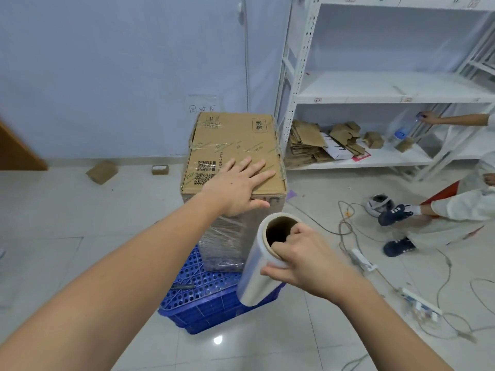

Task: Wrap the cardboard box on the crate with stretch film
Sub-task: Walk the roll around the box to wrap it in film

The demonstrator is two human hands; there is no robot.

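Brown corrugated cardboard, taped along its top seam and printed with QR codes, forms the tall box (pixel 233 145) that stands upright on the perforated blue plastic crate (pixel 203 298) in the middle of the pale tiled floor (pixel 80 210). Clear stretch film (pixel 227 236) already clings to the box's near side, wrinkled and glossy, reaching down to the crate top. The left hand (pixel 235 186) lies flat on the box's top near its front edge, fingers straight and spread, thumb along the rim, gripping nothing. The right hand (pixel 297 255) holds the roll of transparent stretch film on its brown cardboard core (pixel 257 263) just right of the box's lower front: fingers hook into the open end of the core while the thumb presses the outside of the roll. The roll tilts, its lower end over the crate's right corner. Whether a film strand runs from roll to box is hard to tell.

To the right, a white metal shelf rack (pixel 375 89) carries flattened cardboard scraps (pixel 308 143). White and grey cables (pixel 375 263) trail over the floor, beside another person's dark shoes (pixel 396 212).
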